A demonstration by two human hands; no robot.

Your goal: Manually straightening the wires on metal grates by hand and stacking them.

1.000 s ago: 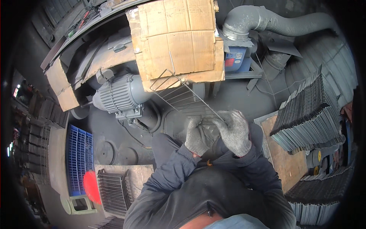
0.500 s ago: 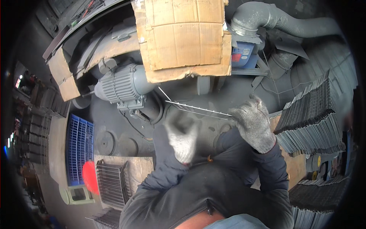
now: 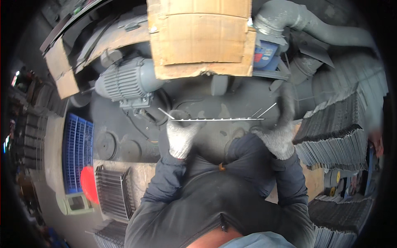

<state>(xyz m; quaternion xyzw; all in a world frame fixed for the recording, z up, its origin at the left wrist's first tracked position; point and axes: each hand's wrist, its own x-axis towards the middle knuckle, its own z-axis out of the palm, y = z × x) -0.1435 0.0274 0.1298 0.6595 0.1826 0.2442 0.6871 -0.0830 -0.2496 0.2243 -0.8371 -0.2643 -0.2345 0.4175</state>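
Note:
A thin metal wire-like panel (image 3: 219,119), seen almost edge-on, spans level in front of me, with short prongs slanting up at both ends. Its left end is gripped by my gloved left hand (image 3: 179,136), thumb and fingers closed about it. My gloved right hand (image 3: 278,134) is by the panel's right end, thumb apart from the raised fingers, which are smeared by motion. Whether the right thumb touches the panel I cannot tell. Both hands wear grey knit gloves.
A large motor (image 3: 126,82) stands ahead left, beside cardboard (image 3: 202,39) over a machine. On the right are tall stacks of dark metal panels (image 3: 331,136). To the left are a rack-like bundle (image 3: 113,190), a blue plastic crate (image 3: 78,153) and a red round object (image 3: 88,184).
My left hand has come up and taken hold of the panel's left end. The right hand has opened from its grip. The panel has turned from slanting to level.

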